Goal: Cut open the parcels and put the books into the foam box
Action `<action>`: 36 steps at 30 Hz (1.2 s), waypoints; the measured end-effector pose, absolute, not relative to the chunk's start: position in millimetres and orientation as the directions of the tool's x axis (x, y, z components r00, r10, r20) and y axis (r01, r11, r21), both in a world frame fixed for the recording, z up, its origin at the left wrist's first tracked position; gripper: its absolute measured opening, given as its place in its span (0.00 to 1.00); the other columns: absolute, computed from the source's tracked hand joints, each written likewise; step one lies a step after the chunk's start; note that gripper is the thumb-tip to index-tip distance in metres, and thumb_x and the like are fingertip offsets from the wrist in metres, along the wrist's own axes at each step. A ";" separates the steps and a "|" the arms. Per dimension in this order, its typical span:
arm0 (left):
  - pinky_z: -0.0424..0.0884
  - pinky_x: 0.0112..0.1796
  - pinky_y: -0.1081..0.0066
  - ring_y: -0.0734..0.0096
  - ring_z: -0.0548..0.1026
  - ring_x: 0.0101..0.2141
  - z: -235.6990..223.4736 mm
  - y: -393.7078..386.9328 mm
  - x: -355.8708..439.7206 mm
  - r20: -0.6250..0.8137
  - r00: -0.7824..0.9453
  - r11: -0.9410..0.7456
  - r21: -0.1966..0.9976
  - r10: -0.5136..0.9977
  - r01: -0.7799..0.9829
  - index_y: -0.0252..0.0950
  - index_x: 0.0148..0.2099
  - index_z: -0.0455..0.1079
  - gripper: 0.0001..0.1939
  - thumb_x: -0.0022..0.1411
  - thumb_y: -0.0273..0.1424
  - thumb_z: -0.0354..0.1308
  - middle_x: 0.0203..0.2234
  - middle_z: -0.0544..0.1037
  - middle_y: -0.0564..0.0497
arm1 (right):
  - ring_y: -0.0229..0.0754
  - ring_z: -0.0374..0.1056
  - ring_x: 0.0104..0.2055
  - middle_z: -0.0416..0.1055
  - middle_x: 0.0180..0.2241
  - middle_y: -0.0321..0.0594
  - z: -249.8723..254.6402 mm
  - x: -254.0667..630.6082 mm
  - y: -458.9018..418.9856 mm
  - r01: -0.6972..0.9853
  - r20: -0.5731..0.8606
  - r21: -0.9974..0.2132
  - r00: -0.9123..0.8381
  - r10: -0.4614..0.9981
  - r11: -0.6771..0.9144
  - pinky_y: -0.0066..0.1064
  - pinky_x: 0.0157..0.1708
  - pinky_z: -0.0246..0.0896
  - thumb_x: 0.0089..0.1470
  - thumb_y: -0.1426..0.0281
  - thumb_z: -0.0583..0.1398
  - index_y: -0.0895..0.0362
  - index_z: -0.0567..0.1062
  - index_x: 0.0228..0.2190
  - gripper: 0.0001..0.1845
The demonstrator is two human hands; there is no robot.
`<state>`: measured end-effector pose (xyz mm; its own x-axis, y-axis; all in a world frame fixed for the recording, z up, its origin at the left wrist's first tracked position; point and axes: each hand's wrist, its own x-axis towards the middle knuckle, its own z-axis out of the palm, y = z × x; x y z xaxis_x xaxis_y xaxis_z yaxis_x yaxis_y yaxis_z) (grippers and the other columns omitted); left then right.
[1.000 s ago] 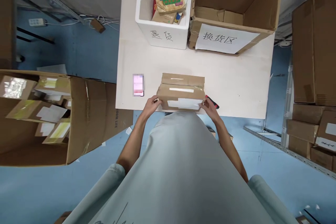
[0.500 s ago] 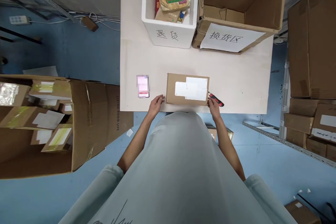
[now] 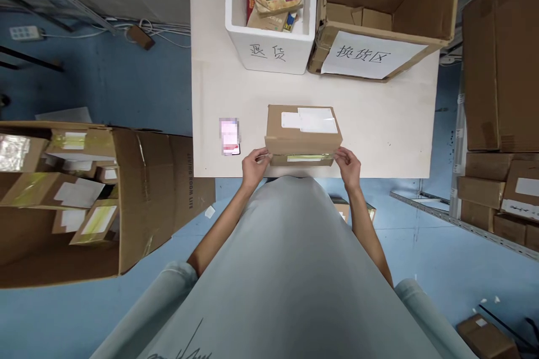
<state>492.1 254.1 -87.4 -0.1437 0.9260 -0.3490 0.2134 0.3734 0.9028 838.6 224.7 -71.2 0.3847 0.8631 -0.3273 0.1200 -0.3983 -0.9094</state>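
A brown cardboard box point(image 3: 303, 143) lies on the white table in front of me, two white labels on its top. Its near upper edge is raised, and below it shows a lower front strip with yellow tape and a white label. My left hand point(image 3: 255, 167) pinches the near left corner with its fingertips. At the near right corner, my right hand point(image 3: 348, 166) has thumb and fingers closed on the box in the same way. To the left lies a phone point(image 3: 229, 137) with a blurred pink screen.
At the table's back stand a white foam bin point(image 3: 273, 53) holding several books and a large open carton point(image 3: 374, 56) with a paper sign. Left of the table is a big carton point(image 3: 154, 190) of parcels. Boxes point(image 3: 480, 190) sit on a rack at right.
The near edge of the box has come up, and its front strip now shows. My left hand has moved right onto the box. The red and black utility knife by my right hand is no longer visible.
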 end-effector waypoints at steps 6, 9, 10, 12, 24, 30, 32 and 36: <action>0.84 0.57 0.56 0.54 0.87 0.50 -49.2 289.4 493.8 -0.242 -0.211 0.279 0.946 0.947 0.167 0.35 0.55 0.84 0.28 0.65 0.52 0.72 0.46 0.89 0.42 | 0.49 0.83 0.49 0.86 0.43 0.44 -39.4 849.9 253.5 0.181 -0.229 -0.929 0.401 0.887 -0.322 0.48 0.60 0.79 0.58 0.49 0.73 0.53 0.84 0.53 0.29; 0.82 0.60 0.55 0.53 0.86 0.53 -48.7 294.6 496.4 -0.308 -0.188 0.344 0.915 0.933 0.210 0.35 0.56 0.84 0.25 0.68 0.49 0.70 0.50 0.89 0.41 | 0.54 0.83 0.52 0.87 0.46 0.48 -43.8 849.6 255.9 0.191 -0.286 -0.909 0.359 0.888 -0.370 0.53 0.63 0.78 0.55 0.46 0.73 0.55 0.85 0.51 0.31; 0.81 0.61 0.55 0.53 0.86 0.54 -50.5 293.7 496.8 -0.350 -0.176 0.384 0.894 0.920 0.230 0.35 0.56 0.84 0.24 0.68 0.47 0.70 0.51 0.89 0.41 | 0.56 0.83 0.54 0.87 0.48 0.50 -47.7 848.4 254.5 0.184 -0.314 -0.902 0.340 0.886 -0.390 0.55 0.65 0.77 0.53 0.45 0.74 0.55 0.85 0.49 0.32; 0.79 0.63 0.53 0.51 0.85 0.56 -54.9 288.2 496.6 -0.423 -0.162 0.452 0.853 0.891 0.260 0.34 0.56 0.84 0.22 0.68 0.44 0.69 0.53 0.88 0.40 | 0.60 0.82 0.58 0.86 0.53 0.53 -56.1 845.2 249.0 0.170 -0.361 -0.890 0.306 0.881 -0.423 0.59 0.67 0.75 0.50 0.43 0.75 0.55 0.85 0.47 0.33; 0.77 0.66 0.53 0.49 0.82 0.63 -47.7 248.4 496.2 -0.458 -0.211 0.499 0.838 0.864 0.223 0.32 0.61 0.80 0.23 0.70 0.40 0.66 0.63 0.83 0.36 | 0.57 0.80 0.58 0.84 0.52 0.55 -66.3 843.7 215.7 0.226 -0.407 -0.839 0.343 0.847 -0.495 0.54 0.63 0.77 0.54 0.41 0.72 0.56 0.81 0.55 0.39; 0.76 0.68 0.52 0.51 0.84 0.61 1.4 237.9 533.4 -0.328 -0.023 0.322 0.908 0.944 0.267 0.38 0.56 0.85 0.22 0.75 0.48 0.64 0.56 0.88 0.44 | 0.57 0.81 0.52 0.85 0.48 0.54 -82.8 890.0 210.8 0.263 -0.338 -0.832 0.460 0.821 -0.489 0.56 0.61 0.76 0.52 0.38 0.69 0.57 0.82 0.47 0.37; 0.76 0.69 0.52 0.51 0.83 0.63 19.9 234.0 550.4 -0.310 0.100 0.278 0.928 0.945 0.247 0.41 0.59 0.85 0.22 0.76 0.49 0.63 0.59 0.87 0.46 | 0.58 0.81 0.53 0.86 0.48 0.54 -87.2 907.3 208.3 0.289 -0.315 -0.810 0.520 0.794 -0.510 0.56 0.60 0.76 0.53 0.38 0.67 0.56 0.83 0.46 0.36; 0.73 0.71 0.49 0.50 0.79 0.67 44.8 231.7 575.7 -0.251 0.240 0.195 0.952 0.938 0.236 0.45 0.61 0.85 0.20 0.77 0.48 0.63 0.64 0.84 0.48 | 0.59 0.81 0.53 0.86 0.49 0.55 -92.3 924.5 205.4 0.325 -0.295 -0.788 0.547 0.783 -0.524 0.56 0.60 0.76 0.54 0.40 0.65 0.56 0.83 0.44 0.34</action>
<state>575.7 231.7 44.8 0.2398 0.9377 -0.2512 0.2358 0.1948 0.9521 924.5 205.4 -92.3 0.5472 0.7832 -0.2952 0.3245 -0.5236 -0.7877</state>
